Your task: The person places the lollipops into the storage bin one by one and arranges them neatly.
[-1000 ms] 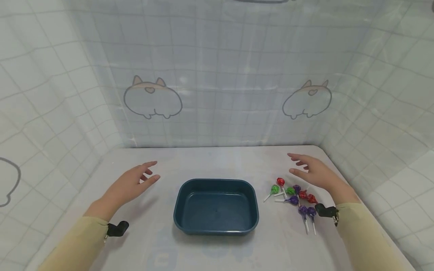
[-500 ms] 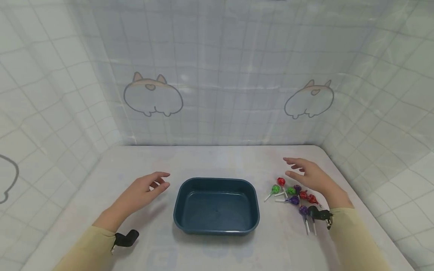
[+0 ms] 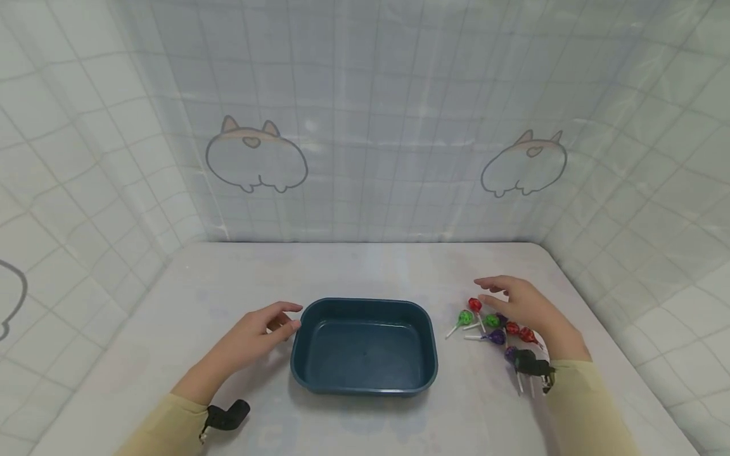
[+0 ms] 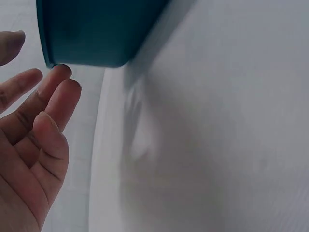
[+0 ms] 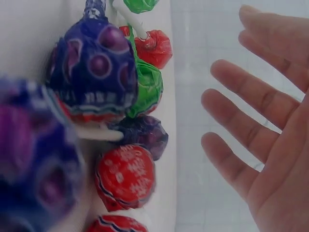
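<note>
Wrapped lollipops (image 5: 94,72) — purple, green and red — lay clustered on the pale table (image 5: 29,38); the right grip (image 5: 285,145), a bare hand with fingers spread, hung apart from them.

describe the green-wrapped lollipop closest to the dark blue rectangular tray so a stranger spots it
Find the dark blue rectangular tray on the white table. To its right lie wrapped lollipops. Pick the green-wrapped lollipop with a white stick: unlike the other green one, its head sits nearest the tray.

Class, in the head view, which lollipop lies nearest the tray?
The leftmost green lollipop: its stick reaches closer to the tray than any other lollipop does.
</note>
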{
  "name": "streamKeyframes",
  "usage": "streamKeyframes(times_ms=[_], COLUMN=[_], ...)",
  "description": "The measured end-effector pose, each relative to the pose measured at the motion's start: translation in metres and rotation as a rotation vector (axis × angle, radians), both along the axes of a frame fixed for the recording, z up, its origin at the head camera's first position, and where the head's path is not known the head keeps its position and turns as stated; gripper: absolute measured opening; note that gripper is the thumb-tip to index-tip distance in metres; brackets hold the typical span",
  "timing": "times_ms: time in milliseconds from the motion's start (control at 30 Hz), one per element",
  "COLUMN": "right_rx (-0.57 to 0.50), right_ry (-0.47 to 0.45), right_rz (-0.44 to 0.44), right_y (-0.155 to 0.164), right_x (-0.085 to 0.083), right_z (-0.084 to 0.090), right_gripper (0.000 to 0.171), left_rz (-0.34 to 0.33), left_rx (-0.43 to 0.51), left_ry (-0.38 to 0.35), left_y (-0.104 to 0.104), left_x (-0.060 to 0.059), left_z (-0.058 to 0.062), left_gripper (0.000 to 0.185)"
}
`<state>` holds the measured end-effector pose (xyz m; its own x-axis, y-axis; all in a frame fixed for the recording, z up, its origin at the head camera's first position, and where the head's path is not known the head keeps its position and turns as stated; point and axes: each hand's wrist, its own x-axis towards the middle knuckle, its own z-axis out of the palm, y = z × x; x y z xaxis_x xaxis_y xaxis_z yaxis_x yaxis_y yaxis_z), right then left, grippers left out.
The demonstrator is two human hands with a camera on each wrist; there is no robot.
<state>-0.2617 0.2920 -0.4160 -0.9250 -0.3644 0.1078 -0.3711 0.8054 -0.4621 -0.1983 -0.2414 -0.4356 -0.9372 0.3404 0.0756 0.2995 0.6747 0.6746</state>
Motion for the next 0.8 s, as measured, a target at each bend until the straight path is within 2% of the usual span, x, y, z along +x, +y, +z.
streamKeyframes(times_ms=[233, 433, 800], right_rx=[0.026, 0.053, 0.127], right_ry=[0.025, -0.006, -0.101], right_rz=[0.024, -0.012, -0.035], right_y=[0.003, 0.001, -0.010], right_x=[-0.002, -0.004, -0.011], right_z=[0.000, -0.001, -0.015], right_gripper=[0.040, 0.040, 0.040], left_rz=[0.002, -0.002, -0.025], left_rx=[0.013, 0.042, 0.125], left_ry=[-0.023, -0.017, -0.145], left_y=[0.008, 0.008, 0.013], left_x=[0.004, 0.004, -0.001], left_z=[0.000, -0.003, -0.004], left_gripper=[0.047, 0.048, 0.054])
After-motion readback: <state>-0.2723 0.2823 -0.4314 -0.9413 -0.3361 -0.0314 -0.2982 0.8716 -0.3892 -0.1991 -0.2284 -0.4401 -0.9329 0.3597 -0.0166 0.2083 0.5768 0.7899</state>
